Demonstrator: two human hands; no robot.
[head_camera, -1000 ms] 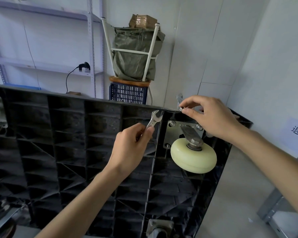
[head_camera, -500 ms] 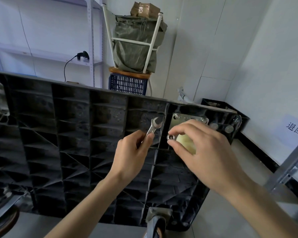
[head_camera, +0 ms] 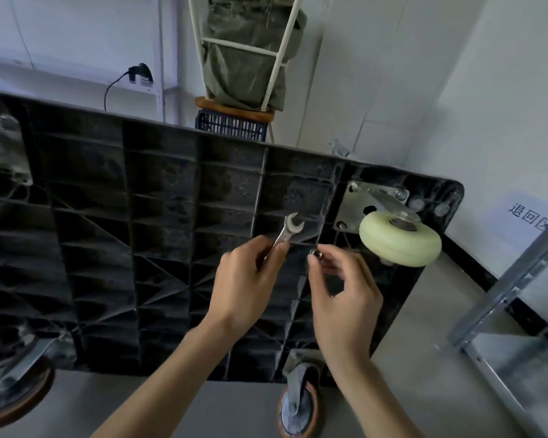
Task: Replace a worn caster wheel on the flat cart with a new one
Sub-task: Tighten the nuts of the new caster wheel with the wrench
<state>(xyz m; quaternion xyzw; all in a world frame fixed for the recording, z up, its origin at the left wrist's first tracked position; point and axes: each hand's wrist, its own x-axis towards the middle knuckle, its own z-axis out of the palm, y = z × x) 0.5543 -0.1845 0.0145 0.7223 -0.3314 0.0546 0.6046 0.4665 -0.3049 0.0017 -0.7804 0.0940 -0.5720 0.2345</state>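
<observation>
The black flat cart (head_camera: pixel 159 248) stands on its edge with its ribbed underside facing me. A pale yellow caster wheel (head_camera: pixel 400 239) on a metal plate (head_camera: pixel 353 203) sits at the cart's upper right corner. My left hand (head_camera: pixel 246 287) grips a small open-end wrench (head_camera: pixel 287 233), its jaw pointing up. Beside it, my right hand (head_camera: pixel 342 295) pinches a small metal nut (head_camera: pixel 315 253) between thumb and forefinger, just below and left of the plate.
A worn brown-rimmed caster (head_camera: pixel 299 403) hangs at the cart's bottom edge, another (head_camera: pixel 13 393) at bottom left. Behind stand a blue crate (head_camera: pixel 231 124), a stool with a green sack (head_camera: pixel 250 52) and wall shelves. A metal rack (head_camera: pixel 513 311) is at right.
My right hand came down from the cart's top corner with the nut to below the caster plate, uncovering the yellow wheel. My left hand keeps the wrench in about the same place.
</observation>
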